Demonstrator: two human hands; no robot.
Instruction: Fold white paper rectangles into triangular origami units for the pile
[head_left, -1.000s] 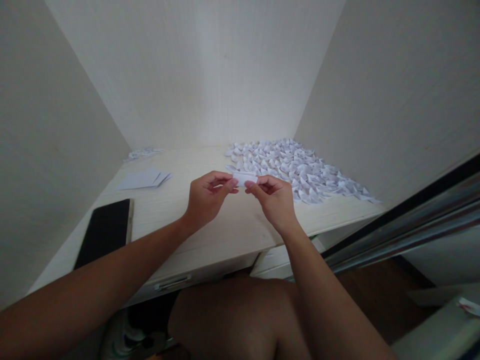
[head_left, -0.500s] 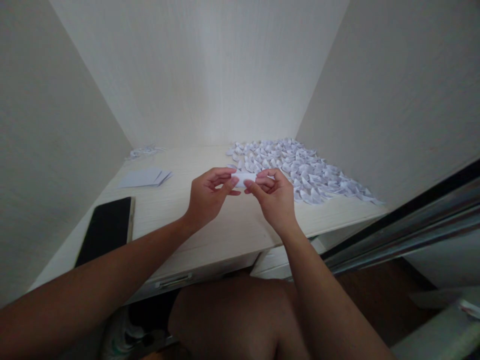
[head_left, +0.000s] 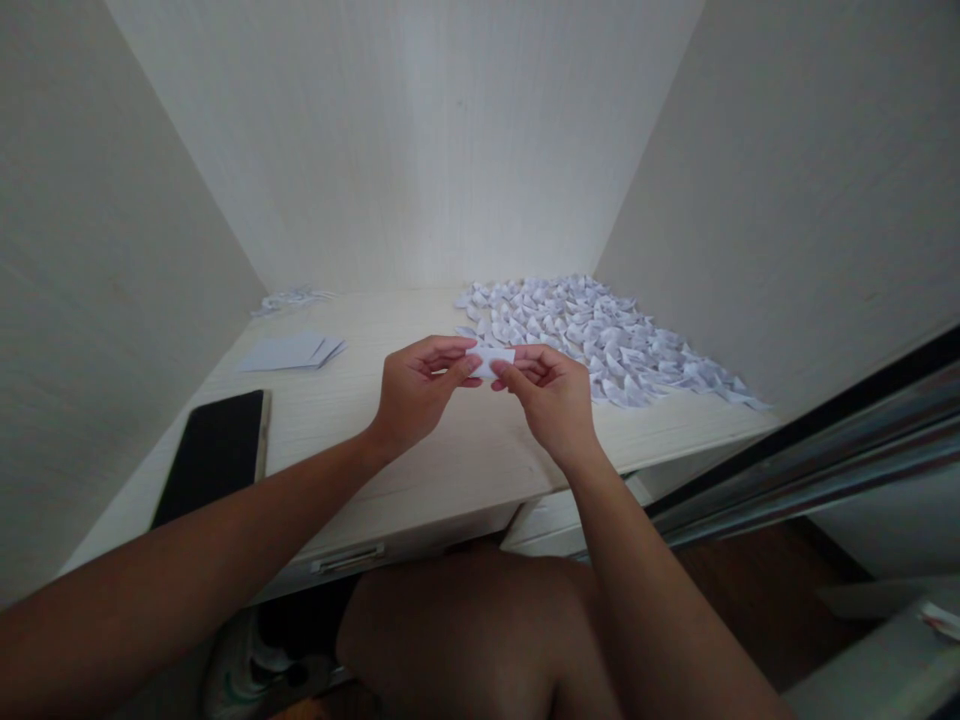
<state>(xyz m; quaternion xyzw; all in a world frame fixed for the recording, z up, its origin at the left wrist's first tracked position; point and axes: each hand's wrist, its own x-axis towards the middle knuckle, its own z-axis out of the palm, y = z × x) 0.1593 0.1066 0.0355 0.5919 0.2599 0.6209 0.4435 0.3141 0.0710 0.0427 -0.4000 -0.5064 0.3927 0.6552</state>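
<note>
Above the front half of the desk, a small white piece of paper [head_left: 491, 357] is held level between both hands. My left hand [head_left: 421, 388] pinches its left end, thumb in front and fingers behind. The right end is pinched the same way by my right hand [head_left: 553, 398]. The paper looks like a narrow folded strip; its back side is hidden by the fingers. Just behind my right hand spreads a large heap of small folded white paper pieces [head_left: 592, 325], some shaped like little boats.
A stack of flat white paper sheets [head_left: 281, 353] lies on the left of the white desk [head_left: 360, 400]. Nearer me is a dark flat tablet-like object [head_left: 214, 450]. Thin white strips [head_left: 292, 298] sit in the far left corner. Walls close in the left, back and right.
The thumbs have shifted slightly along the paper, and the right fingertips have come lower over its end. Both hands still hold it in nearly the same place.
</note>
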